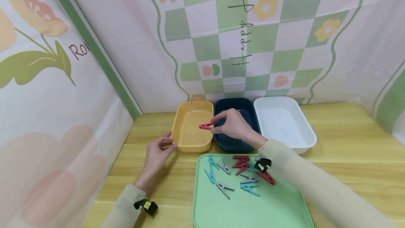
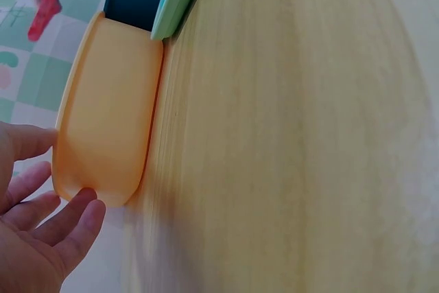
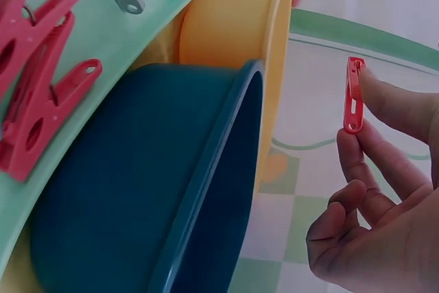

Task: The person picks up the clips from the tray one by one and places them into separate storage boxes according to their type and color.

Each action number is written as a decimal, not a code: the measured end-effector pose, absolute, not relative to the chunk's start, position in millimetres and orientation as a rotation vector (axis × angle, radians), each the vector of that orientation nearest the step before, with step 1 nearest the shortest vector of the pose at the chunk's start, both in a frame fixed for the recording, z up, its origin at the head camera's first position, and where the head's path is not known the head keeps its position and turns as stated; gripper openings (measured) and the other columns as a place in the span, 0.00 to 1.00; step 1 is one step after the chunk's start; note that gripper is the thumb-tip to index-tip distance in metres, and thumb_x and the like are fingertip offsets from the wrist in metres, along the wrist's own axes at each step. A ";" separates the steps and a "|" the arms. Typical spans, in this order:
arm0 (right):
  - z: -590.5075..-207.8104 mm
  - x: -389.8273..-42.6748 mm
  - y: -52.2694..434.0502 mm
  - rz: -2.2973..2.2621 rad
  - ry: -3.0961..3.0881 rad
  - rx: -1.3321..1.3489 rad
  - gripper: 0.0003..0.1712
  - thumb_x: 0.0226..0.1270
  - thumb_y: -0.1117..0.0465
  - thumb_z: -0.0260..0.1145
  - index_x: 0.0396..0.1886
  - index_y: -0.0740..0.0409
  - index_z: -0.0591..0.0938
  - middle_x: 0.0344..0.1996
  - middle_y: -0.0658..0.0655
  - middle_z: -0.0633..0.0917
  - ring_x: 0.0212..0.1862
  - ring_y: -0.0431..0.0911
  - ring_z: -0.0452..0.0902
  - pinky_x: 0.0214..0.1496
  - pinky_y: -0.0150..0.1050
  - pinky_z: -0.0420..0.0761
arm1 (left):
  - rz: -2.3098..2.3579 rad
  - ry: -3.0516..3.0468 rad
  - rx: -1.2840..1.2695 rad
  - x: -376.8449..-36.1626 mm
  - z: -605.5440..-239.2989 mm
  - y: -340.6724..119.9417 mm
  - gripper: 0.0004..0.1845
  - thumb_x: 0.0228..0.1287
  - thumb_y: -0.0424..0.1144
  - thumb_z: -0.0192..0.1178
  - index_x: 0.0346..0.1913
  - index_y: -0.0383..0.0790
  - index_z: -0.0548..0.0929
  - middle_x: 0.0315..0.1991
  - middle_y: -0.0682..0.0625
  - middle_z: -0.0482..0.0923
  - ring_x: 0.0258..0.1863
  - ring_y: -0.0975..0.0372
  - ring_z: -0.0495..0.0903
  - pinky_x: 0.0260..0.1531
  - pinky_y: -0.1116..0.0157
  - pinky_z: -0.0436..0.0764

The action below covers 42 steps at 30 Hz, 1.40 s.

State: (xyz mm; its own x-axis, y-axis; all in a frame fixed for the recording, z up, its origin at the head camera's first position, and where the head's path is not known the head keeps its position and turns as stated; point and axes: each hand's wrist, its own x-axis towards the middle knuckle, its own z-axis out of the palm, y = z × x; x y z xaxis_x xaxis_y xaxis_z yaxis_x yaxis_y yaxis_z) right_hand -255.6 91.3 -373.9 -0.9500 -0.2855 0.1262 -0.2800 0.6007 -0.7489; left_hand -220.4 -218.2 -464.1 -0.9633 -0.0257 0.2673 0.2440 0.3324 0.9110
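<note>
My right hand (image 1: 232,124) pinches a red clothespin (image 1: 206,126) between thumb and fingertips, above the right side of the yellow bin (image 1: 192,126). The same red clothespin (image 3: 354,94) shows in the right wrist view, held beside the yellow bin (image 3: 233,25) and the dark blue bin (image 3: 144,190). My left hand (image 1: 158,154) touches the near left corner of the yellow bin (image 2: 103,135) with its fingertips (image 2: 86,214). On the green tray (image 1: 278,210) lie several clothespins in red (image 1: 241,163), blue (image 1: 211,170) and grey (image 1: 224,188).
Yellow, dark blue (image 1: 234,143) and white (image 1: 284,122) bins stand in a row at the back of the wooden table (image 1: 348,171). Patterned cloth walls (image 1: 221,38) close in the back and left. Bare tabletop lies right of the tray.
</note>
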 end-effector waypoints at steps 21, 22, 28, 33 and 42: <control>-391.7 -296.3 52.9 -1.287 2.789 -0.485 0.15 0.58 0.59 0.84 0.44 0.58 0.93 0.41 0.55 0.91 0.46 0.51 0.81 0.48 0.42 0.83 | -1.653 -2.383 -0.186 -219.5 -464.3 -218.7 0.07 0.62 0.25 0.74 0.40 0.32 0.86 0.65 0.39 0.81 0.52 0.44 0.87 0.48 0.64 0.89; -392.3 -297.8 51.3 -1.279 2.795 -0.501 0.15 0.57 0.59 0.85 0.43 0.59 0.93 0.40 0.54 0.92 0.46 0.51 0.81 0.49 0.42 0.84 | -1.656 -2.378 -0.187 -219.7 -464.3 -218.5 0.07 0.61 0.25 0.74 0.40 0.32 0.86 0.65 0.39 0.81 0.52 0.44 0.87 0.48 0.64 0.89; -394.6 -304.3 39.5 -1.236 2.789 -0.527 0.17 0.56 0.59 0.85 0.44 0.58 0.93 0.40 0.53 0.92 0.48 0.51 0.82 0.53 0.43 0.83 | -1.667 -2.371 -0.185 -220.2 -463.5 -217.9 0.07 0.61 0.25 0.74 0.39 0.32 0.86 0.64 0.39 0.82 0.52 0.45 0.87 0.48 0.65 0.89; -394.4 -306.5 31.1 -1.201 2.788 -0.507 0.17 0.56 0.59 0.85 0.44 0.58 0.93 0.41 0.53 0.92 0.50 0.51 0.82 0.54 0.44 0.83 | -1.656 -2.386 -0.190 -220.2 -462.7 -218.3 0.08 0.61 0.25 0.74 0.41 0.31 0.86 0.65 0.39 0.81 0.52 0.44 0.87 0.48 0.65 0.89; -398.7 -311.0 19.8 -1.170 2.771 -0.428 0.17 0.55 0.59 0.86 0.44 0.56 0.93 0.40 0.52 0.92 0.47 0.50 0.81 0.53 0.43 0.83 | -1.648 -2.402 -0.181 -219.7 -462.6 -218.8 0.09 0.61 0.26 0.74 0.42 0.29 0.85 0.65 0.39 0.81 0.52 0.45 0.87 0.48 0.65 0.89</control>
